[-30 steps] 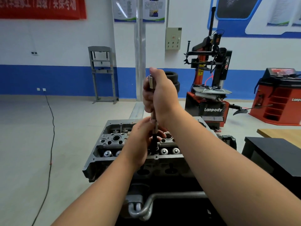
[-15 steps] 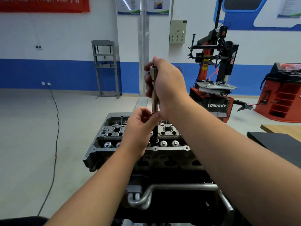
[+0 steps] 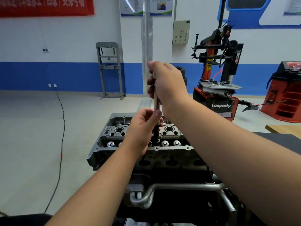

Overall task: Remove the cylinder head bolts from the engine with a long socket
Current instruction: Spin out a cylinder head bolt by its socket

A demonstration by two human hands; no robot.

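Observation:
A grey cylinder head (image 3: 169, 132) sits on the engine in front of me. A long silver socket (image 3: 156, 101) stands upright over its middle, with a dark bolt shank (image 3: 156, 132) hanging from its lower end down to the head. My right hand (image 3: 167, 82) grips the socket's upper part. My left hand (image 3: 143, 128) pinches the socket's lower end and the bolt just above the head. The bolt's tip is hidden by my left hand.
A red and black tyre changer (image 3: 218, 82) stands behind the engine on the right, with a red wheel balancer (image 3: 286, 95) further right. A dark bench (image 3: 280, 139) lies at right. A grey press frame (image 3: 110, 69) and a floor cable (image 3: 61, 128) are at left.
Both hands have risen with the socket, drawing the dark bolt shank up out of the cylinder head. The camera has tilted down a little.

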